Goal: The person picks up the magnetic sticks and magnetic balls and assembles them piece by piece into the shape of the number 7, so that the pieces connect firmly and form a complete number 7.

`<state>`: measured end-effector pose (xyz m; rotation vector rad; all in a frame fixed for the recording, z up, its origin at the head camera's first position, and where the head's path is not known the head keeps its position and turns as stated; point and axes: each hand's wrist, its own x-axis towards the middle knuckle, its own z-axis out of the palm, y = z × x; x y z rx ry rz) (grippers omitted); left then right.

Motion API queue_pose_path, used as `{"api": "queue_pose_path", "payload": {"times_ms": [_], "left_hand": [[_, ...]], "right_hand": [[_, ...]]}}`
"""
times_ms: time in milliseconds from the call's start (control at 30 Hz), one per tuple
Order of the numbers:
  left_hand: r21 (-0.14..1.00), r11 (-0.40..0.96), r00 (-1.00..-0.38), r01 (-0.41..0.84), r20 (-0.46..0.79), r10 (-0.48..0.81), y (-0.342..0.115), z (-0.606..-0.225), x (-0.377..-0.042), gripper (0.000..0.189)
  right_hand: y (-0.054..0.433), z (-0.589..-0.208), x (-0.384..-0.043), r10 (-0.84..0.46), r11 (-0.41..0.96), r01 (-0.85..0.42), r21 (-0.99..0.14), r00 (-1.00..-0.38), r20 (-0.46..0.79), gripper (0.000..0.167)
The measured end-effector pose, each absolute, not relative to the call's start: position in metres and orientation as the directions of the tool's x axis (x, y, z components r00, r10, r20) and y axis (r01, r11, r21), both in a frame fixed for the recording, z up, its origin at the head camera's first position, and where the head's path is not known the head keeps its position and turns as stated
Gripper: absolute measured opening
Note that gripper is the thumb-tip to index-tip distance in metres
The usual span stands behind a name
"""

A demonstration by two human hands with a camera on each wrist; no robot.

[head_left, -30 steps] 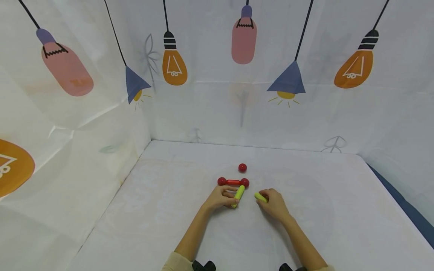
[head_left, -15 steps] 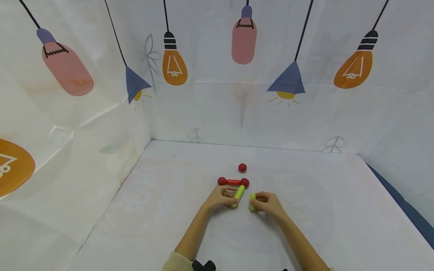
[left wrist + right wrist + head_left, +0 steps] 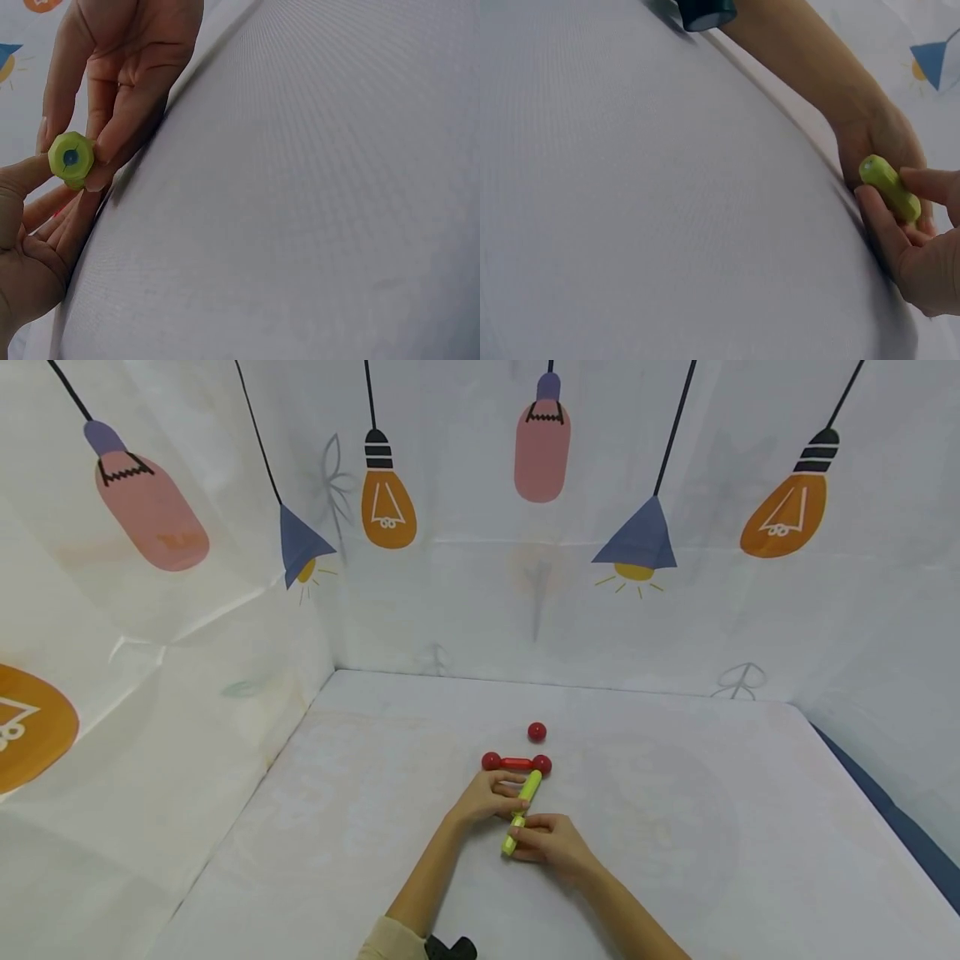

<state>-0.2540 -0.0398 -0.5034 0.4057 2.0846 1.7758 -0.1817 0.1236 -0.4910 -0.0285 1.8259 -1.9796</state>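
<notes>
In the head view, my left hand pinches a yellow-green rod between thumb and fingers, its far tip at a red ball. My right hand pinches a second yellow-green rod, lined up end to end with the first at its near end. The left wrist view shows that second rod's faceted end, with a dark round centre. A red rod joins the ball by the rod tip to another red ball on its left.
A lone red ball lies a little beyond the red rod. The white table meets white sheet walls printed with lamps and bulbs at the back and left. A dark device sits on the left forearm.
My right hand has moved left and nearer the body, turning its yellow-green rod into line with the other one. The left hand and red pieces stay where they were.
</notes>
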Motion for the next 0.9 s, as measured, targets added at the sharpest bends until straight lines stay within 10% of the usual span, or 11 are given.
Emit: {"api": "queue_pose_path", "payload": {"times_ms": [900], "left_hand": [[0.987,0.161,-0.892,0.003,-0.07,0.446,-0.04,-0.504,-0.253,0.042]], "right_hand": [[0.105,-0.489,-0.184,-0.26,-0.183,0.447,-0.876,-0.881,-0.395,0.039]]}}
